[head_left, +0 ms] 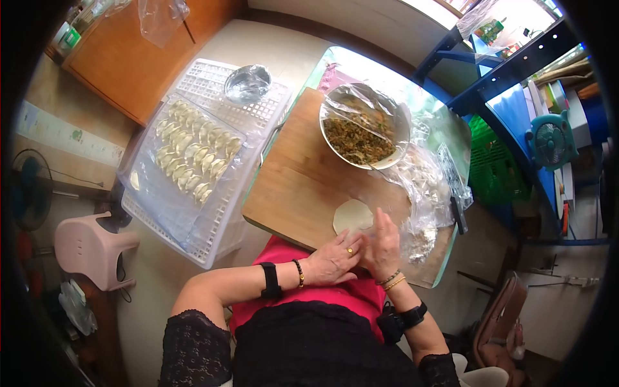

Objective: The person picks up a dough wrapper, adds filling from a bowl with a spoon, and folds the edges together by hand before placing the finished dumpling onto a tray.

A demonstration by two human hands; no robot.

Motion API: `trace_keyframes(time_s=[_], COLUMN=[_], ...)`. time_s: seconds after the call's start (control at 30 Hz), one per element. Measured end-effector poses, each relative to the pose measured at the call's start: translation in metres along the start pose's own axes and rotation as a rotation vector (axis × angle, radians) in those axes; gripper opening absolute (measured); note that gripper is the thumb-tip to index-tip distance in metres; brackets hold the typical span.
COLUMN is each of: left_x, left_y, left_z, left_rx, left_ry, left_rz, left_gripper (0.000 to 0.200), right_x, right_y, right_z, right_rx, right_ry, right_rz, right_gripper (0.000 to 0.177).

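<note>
My left hand (335, 258) and my right hand (382, 245) are pressed together at the near edge of a wooden board (296, 187), fingers curled around something small that I cannot make out. Just beyond my fingertips a round flat dough wrapper (353, 215) lies on the board. A bowl of chopped filling (361, 132), lined with clear plastic, stands at the board's far end. Rows of folded dumplings (192, 153) lie on a plastic sheet over a white tray (213, 238) to the left.
A small metal bowl (247, 84) sits on a second white tray behind the dumplings. A clear plastic bag with flour (422, 193) lies right of the board. A pink stool (90, 248) stands at the left, a green crate (493, 168) and fan (551, 138) at the right.
</note>
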State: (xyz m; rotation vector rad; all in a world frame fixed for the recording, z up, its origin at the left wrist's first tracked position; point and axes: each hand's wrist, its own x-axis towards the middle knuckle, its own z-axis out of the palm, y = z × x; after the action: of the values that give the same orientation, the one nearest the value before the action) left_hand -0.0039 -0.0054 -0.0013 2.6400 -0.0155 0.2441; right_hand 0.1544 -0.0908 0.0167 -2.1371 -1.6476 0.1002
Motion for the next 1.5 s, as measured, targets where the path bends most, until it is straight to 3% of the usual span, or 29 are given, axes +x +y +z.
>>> trace_keyframes(time_s=[0.07,0.2,0.3,0.4,0.43,0.5,0.57,0.67,0.73,0.8,1.0,1.07,1.13,1.2,1.27,1.3,1.33,1.5], left_x=[0.000,-0.002,-0.001,-0.009,-0.011,-0.016,-0.020,-0.024,-0.016,-0.012,0.002,0.005,0.006,0.004,0.000,0.000,0.001,0.003], left_y=[0.000,-0.004,-0.006,-0.007,-0.008,-0.009,-0.011,-0.015,-0.018,-0.022,-0.016,-0.006,0.000,0.001,-0.001,-0.002,-0.003,-0.001], left_z=[-0.005,0.000,-0.009,-0.011,-0.012,-0.009,-0.003,-0.007,-0.014,-0.017,-0.002,0.001,-0.001,-0.003,0.003,0.004,0.003,-0.007], left_rx=[-0.014,-0.042,-0.025,-0.155,-0.146,-0.141,-0.059,-0.051,-0.018,0.001,-0.018,-0.029,-0.049,-0.051,-0.071,-0.085,-0.078,-0.100], left_ry=[-0.125,0.033,0.001,-0.043,0.026,0.089,0.045,0.131,0.144,0.146,0.037,-0.022,-0.045,-0.240,-0.144,-0.036,-0.030,-0.011], left_rz=[-0.036,-0.011,-0.010,-0.066,-0.065,-0.063,-0.163,-0.144,-0.225,-0.318,-0.012,0.084,0.091,0.066,0.082,0.105,0.111,0.040], left_gripper=[0.062,0.059,0.057,0.057,0.057,0.057,0.059,0.061,0.062,0.063,0.063,0.061,0.059,0.057,0.056,0.056,0.056,0.056], right_x=[0.000,0.029,0.036,0.028,0.027,0.025,0.026,0.037,0.052,0.046,0.006,-0.002,-0.012,-0.021,-0.009,0.003,0.012,0.016], right_y=[0.004,0.033,0.049,0.033,0.022,-0.005,-0.012,0.015,0.038,0.041,0.028,0.018,0.006,0.002,0.016,0.029,0.041,0.051], right_z=[0.015,0.011,0.013,0.004,0.003,0.008,0.020,0.035,0.029,0.020,-0.014,-0.017,-0.009,0.006,0.009,0.007,0.003,0.000], right_rx=[-0.090,-0.098,0.137,0.212,0.209,0.021,-0.072,-0.196,0.142,0.185,0.255,0.170,0.122,-0.119,-0.217,-0.035,0.144,0.247], right_ry=[-0.017,0.022,0.135,0.067,0.060,-0.001,0.009,0.106,0.073,0.152,0.068,0.082,0.047,-0.032,0.014,0.028,0.045,0.075], right_rz=[-0.014,0.172,0.245,0.186,0.191,-0.017,-0.020,-0.033,0.231,0.178,0.252,0.083,0.052,0.078,0.083,0.190,0.289,0.297], right_gripper=[0.072,0.073,0.073,0.071,0.071,0.070,0.073,0.076,0.074,0.073,0.070,0.067,0.069,0.072,0.081,0.084,0.087,0.084])
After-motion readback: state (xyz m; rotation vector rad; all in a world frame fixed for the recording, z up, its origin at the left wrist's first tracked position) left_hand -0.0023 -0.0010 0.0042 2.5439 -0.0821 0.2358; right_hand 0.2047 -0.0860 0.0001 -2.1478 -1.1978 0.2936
